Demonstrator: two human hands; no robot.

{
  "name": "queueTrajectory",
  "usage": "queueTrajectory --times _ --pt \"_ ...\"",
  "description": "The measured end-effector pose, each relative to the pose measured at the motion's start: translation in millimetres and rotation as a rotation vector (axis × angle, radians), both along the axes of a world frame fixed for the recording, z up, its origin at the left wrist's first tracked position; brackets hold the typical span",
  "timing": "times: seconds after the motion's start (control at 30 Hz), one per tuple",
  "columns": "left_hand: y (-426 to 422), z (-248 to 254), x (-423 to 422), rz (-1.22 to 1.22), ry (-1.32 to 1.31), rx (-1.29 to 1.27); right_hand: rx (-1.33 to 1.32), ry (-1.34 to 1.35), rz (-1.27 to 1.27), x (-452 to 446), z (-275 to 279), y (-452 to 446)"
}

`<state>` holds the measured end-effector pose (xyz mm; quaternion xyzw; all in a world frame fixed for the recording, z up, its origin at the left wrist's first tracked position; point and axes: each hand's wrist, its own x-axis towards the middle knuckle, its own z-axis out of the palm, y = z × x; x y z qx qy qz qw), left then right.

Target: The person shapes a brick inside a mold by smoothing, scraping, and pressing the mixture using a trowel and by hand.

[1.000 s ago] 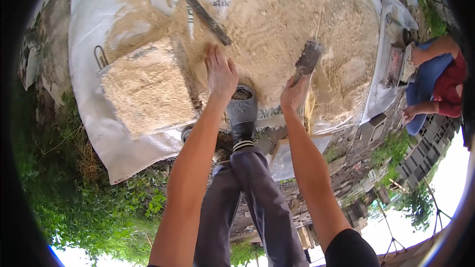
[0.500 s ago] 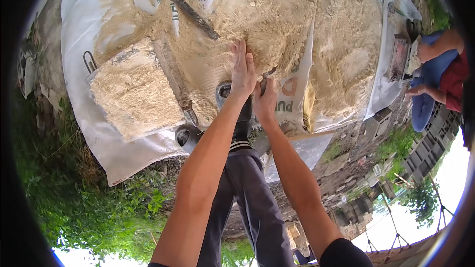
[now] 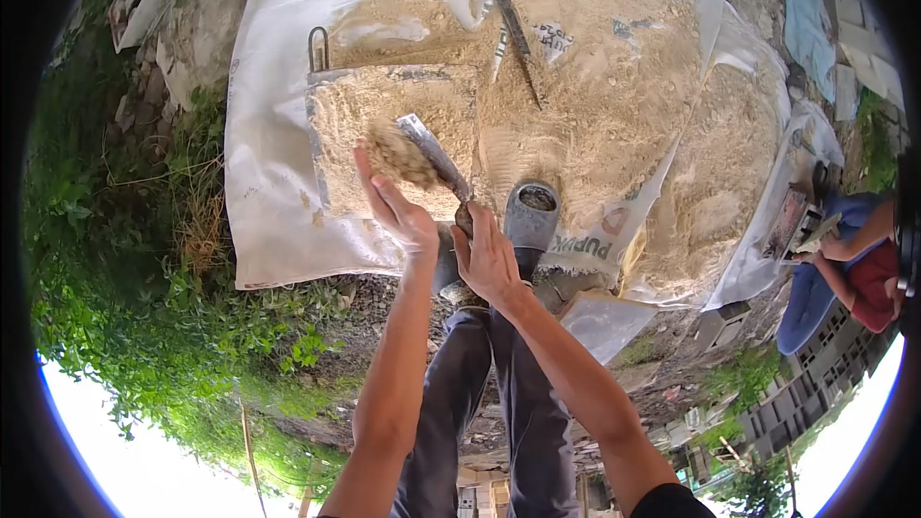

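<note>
My right hand (image 3: 491, 259) is closed around the handle of a trowel (image 3: 430, 149), whose flat metal blade points up and left over the mold. A blurred clump of damp, sandy material (image 3: 398, 158) lies against the blade's left side. My left hand (image 3: 401, 219) is open, fingers stretched out, at the clump's lower left edge; whether it touches the clump I cannot tell. Beneath them is a rectangular mold (image 3: 318, 158) filled with the sandy material, with a metal loop handle (image 3: 318, 48) at its far left corner.
Sandy material (image 3: 595, 86) covers white printed sacks (image 3: 278, 249) on the ground. A dark tool with a long tapered shaft (image 3: 518, 38) lies beyond the mold. My boot (image 3: 531, 216) stands at the sack's near edge. Another person (image 3: 854, 259) crouches at right; plants (image 3: 173, 326) grow at left.
Both hands have moved left from the loose sandy heap to over the filled mold. The trowel blade and a clump now show clearly between them. My view has shifted too.
</note>
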<state>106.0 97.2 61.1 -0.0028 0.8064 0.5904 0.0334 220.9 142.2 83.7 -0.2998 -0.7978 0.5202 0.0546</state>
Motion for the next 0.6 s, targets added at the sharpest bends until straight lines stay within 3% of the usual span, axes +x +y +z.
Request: queueTrajectory --times 0.1,0.23,0.27,0.33,0.37,0.4,0.43,0.5,0.6 --pt "-9 5 -5 0.071 0.092 -0.083 -0.016 -0.144 -0.163 0 -6 7" --pt "36 1 36 -0.642 0.096 -0.134 0.239 -0.284 -0.504 36 -49 69" --pt "53 -10 47 -0.651 0.082 -0.118 0.248 -0.36 -0.555 52 -64 92" --pt "82 -43 64 -0.816 0.005 -0.441 0.336 -0.56 -0.593 85 -100 143" --pt "92 -61 72 -0.83 0.0 -0.435 0.577 -0.509 -0.569 105 -125 168" --pt "102 -82 79 -0.718 0.022 -0.683 0.818 -0.453 -0.538 121 -145 193" --pt "109 -103 87 -0.597 0.044 -0.928 0.79 -0.503 -0.537 134 -159 220" --pt "110 -136 86 -0.668 -0.02 -0.865 0.758 -0.569 -0.54 141 -173 245" --pt "117 -148 100 -0.769 0.114 -0.914 0.645 -0.725 -0.484 148 -172 242"
